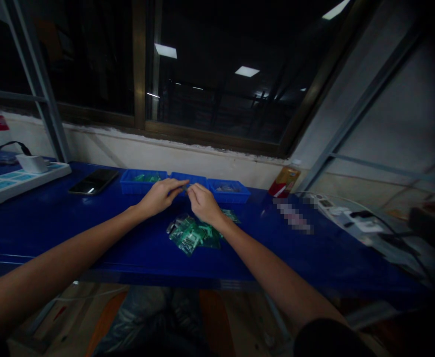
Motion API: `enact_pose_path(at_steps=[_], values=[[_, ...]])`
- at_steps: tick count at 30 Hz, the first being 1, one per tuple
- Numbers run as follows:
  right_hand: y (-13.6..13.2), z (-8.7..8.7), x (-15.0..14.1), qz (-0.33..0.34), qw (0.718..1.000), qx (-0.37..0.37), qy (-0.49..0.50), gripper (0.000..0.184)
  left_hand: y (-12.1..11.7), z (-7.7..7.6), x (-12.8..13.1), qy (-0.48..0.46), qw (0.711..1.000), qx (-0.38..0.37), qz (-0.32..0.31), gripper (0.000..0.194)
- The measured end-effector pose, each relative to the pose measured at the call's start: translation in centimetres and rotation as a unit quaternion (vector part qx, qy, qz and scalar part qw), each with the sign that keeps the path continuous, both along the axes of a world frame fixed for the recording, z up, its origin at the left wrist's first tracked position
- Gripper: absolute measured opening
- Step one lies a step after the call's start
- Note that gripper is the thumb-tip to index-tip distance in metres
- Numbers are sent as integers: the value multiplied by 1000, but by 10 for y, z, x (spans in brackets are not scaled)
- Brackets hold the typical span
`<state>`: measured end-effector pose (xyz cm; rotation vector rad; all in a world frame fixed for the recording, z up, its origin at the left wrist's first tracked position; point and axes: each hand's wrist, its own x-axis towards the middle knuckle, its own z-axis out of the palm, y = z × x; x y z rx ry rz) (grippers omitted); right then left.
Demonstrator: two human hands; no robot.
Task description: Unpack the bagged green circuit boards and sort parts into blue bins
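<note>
My left hand (162, 197) and my right hand (203, 202) meet fingertip to fingertip in front of the blue bins. Both are closed in a pinch around something small between them, too small and dim to name. Just below my right hand lies a pile of small clear packets with green and silvery contents (193, 235) on the blue table (135, 248). Behind my left hand stands a blue bin (128, 187) with green pieces in it. The middle blue bin (187, 177) is partly hidden by my fingers. A right-hand blue bin (235, 197) holds small pale pieces.
A phone (93, 181) and a white power strip (24, 178) lie to the left. At the right stand a bottle with amber contents (284, 181) and another power strip with cables (354, 220). A wall and window run along the table's back.
</note>
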<state>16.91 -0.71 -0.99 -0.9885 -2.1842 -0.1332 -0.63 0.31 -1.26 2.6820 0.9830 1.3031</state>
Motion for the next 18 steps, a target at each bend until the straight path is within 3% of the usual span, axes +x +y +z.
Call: enact_pose_path(at_steps=[5, 9, 18], values=[[-3, 0, -1, 23, 999, -18, 21, 26, -3, 5, 2, -39, 999, -26, 3, 27], [-5, 1, 0, -3, 1000, 1, -20, 18, -4, 8, 1, -51, 997, -52, 2, 23], [-7, 1, -1, -29, 998, 4, -60, 22, -7, 8, 3, -55, 995, -80, 20, 24]])
